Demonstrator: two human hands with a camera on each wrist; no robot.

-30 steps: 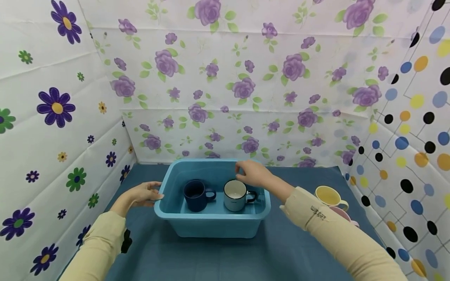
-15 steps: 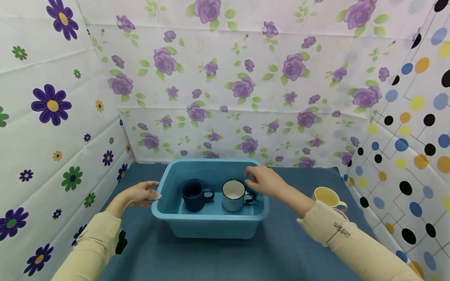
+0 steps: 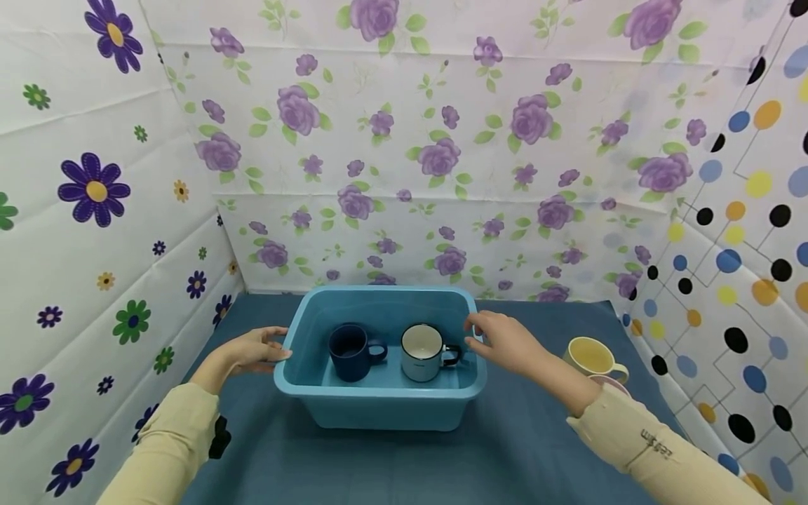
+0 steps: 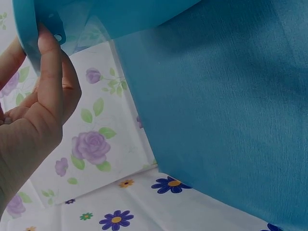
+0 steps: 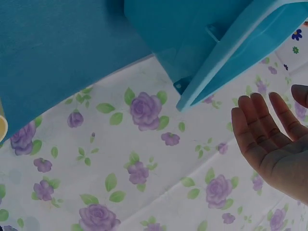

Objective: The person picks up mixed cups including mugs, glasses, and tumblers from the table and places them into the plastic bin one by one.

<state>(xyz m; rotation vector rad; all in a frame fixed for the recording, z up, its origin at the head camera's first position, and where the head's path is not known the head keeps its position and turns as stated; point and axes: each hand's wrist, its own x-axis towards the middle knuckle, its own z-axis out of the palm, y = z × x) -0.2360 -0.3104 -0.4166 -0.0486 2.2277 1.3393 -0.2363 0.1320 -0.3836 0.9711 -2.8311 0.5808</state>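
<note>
A light-blue plastic basin [image 3: 379, 410] stands mid-table in the head view. My left hand [image 3: 249, 351] grips its left rim, thumb above and fingers underneath; the left wrist view shows those fingers [image 4: 50, 72] against the rim's underside. Inside the basin are two upright mugs: a dark blue mug [image 3: 350, 354] on the left and a white enamel mug [image 3: 421, 354] with a black rim and handle on the right. My right hand [image 3: 505, 341] hovers by the basin's right rim, holding nothing. Its fingers are loosely extended and apart from the rim in the right wrist view.
To the right on the blue tablecloth [image 3: 524, 421] sits a yellow mug [image 3: 592, 356], with a pink mug [image 3: 609, 384] partly hidden behind my right forearm. Patterned cloth walls [image 3: 379, 231] close off the back and both sides.
My right hand has moved rightward and slightly down from above the white mug to the basin's right rim. My left hand stays on the left rim, and both mugs keep their places.
</note>
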